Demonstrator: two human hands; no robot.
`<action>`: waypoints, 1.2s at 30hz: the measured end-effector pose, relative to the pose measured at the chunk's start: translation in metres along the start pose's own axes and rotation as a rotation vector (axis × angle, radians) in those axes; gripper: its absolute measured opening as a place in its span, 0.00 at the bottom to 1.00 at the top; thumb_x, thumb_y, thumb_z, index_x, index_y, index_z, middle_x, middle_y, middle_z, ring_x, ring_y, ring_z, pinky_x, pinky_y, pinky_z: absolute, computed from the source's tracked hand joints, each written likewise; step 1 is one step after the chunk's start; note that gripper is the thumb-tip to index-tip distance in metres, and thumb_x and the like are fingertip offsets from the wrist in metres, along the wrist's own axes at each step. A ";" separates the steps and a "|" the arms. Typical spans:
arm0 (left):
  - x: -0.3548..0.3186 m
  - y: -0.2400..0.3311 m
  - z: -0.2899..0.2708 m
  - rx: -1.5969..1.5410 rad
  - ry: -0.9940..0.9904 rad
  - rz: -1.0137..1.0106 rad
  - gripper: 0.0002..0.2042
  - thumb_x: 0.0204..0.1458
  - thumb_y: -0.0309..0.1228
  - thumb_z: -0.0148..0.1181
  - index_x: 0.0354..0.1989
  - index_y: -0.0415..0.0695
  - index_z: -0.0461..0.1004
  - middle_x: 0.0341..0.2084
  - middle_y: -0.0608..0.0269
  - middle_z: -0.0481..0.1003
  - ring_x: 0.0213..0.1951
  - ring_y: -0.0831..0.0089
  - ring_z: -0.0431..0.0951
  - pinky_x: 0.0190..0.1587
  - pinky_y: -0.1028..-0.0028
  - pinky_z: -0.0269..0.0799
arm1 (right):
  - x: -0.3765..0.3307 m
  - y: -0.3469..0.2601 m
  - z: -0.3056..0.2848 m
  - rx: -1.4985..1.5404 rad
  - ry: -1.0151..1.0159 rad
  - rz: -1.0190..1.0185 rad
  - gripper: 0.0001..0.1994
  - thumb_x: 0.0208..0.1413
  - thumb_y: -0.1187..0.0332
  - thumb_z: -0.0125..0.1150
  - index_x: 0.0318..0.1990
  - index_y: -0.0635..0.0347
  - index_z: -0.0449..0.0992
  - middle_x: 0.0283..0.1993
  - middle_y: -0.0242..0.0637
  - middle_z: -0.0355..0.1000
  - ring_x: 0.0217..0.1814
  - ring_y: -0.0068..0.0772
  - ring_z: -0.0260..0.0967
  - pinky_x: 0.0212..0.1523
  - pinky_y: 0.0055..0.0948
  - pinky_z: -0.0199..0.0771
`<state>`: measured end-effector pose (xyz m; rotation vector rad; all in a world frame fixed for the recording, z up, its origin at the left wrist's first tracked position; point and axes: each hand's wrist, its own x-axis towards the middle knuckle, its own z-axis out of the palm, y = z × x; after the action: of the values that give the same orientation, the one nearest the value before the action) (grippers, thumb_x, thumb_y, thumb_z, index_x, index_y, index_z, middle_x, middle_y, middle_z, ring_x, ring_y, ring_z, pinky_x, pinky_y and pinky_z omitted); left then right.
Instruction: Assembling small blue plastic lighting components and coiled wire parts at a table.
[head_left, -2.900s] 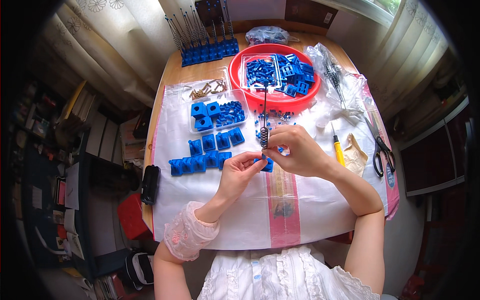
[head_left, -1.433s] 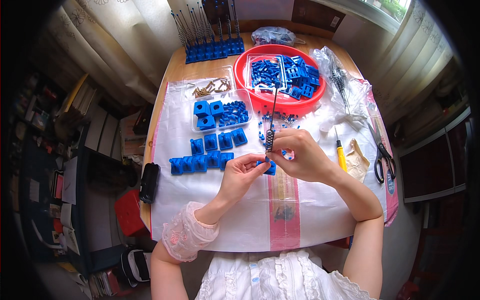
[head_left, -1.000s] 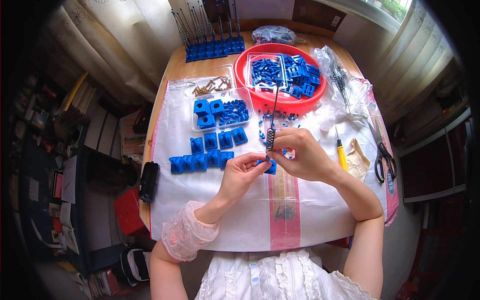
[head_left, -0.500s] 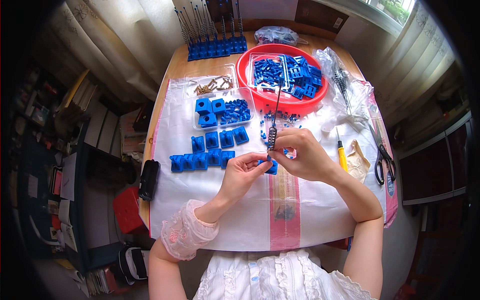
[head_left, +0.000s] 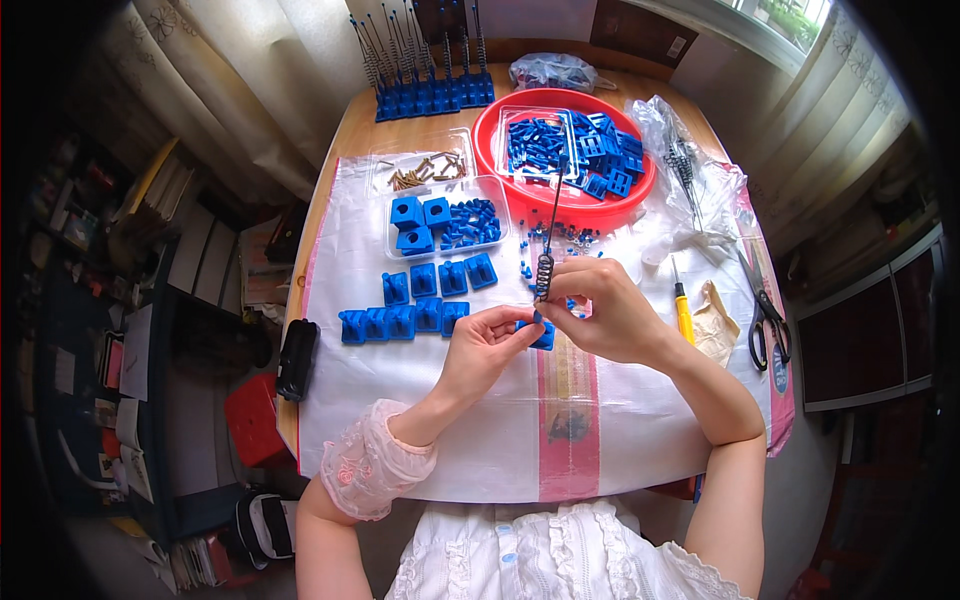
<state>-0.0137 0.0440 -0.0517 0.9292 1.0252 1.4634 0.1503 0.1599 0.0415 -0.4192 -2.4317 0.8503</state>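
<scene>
Over the middle of the table, my left hand [head_left: 492, 340] pinches a small blue plastic piece [head_left: 538, 316] between thumb and fingertips. My right hand [head_left: 597, 305] is closed on the lower end of a black coil spring with a long thin rod [head_left: 545, 274], which stands nearly upright. Spring and blue piece meet between my fingertips; the exact joint is hidden. Just under my fingers a blue square base [head_left: 542, 338] shows in part. To the left stand two rows of blue bases, one nearer [head_left: 401, 321] and one farther [head_left: 424, 280].
Beyond my hands are a clear box of blue parts [head_left: 394, 242], a tray of brass pins [head_left: 376, 172] and a red basin [head_left: 484, 150]. Finished-looking spring pieces [head_left: 418, 97] stand far left. At right lie a yellow screwdriver [head_left: 685, 315], scissors [head_left: 768, 322] and bagged springs [head_left: 690, 190].
</scene>
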 end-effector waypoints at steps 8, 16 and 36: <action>0.000 -0.002 -0.002 0.004 -0.009 0.003 0.09 0.62 0.23 0.66 0.49 0.35 0.81 0.39 0.63 0.83 0.41 0.83 0.81 0.45 0.83 0.78 | 0.000 0.000 0.000 0.001 -0.008 -0.001 0.03 0.49 0.76 0.64 0.26 0.66 0.80 0.27 0.41 0.75 0.32 0.44 0.74 0.34 0.42 0.72; 0.001 -0.003 -0.002 0.017 -0.010 0.014 0.10 0.62 0.23 0.66 0.50 0.35 0.81 0.40 0.62 0.84 0.41 0.83 0.82 0.46 0.82 0.79 | -0.001 0.002 0.000 0.016 0.000 -0.004 0.03 0.49 0.76 0.64 0.26 0.66 0.80 0.27 0.41 0.75 0.32 0.44 0.74 0.34 0.42 0.72; 0.000 -0.001 -0.001 0.018 0.000 0.002 0.09 0.62 0.23 0.66 0.49 0.36 0.81 0.39 0.62 0.84 0.41 0.83 0.82 0.46 0.82 0.79 | 0.000 0.002 0.000 0.009 0.000 -0.010 0.03 0.49 0.76 0.65 0.25 0.66 0.80 0.26 0.41 0.74 0.31 0.44 0.73 0.32 0.41 0.71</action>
<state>-0.0143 0.0445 -0.0535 0.9435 1.0393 1.4585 0.1509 0.1609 0.0403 -0.4040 -2.4274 0.8563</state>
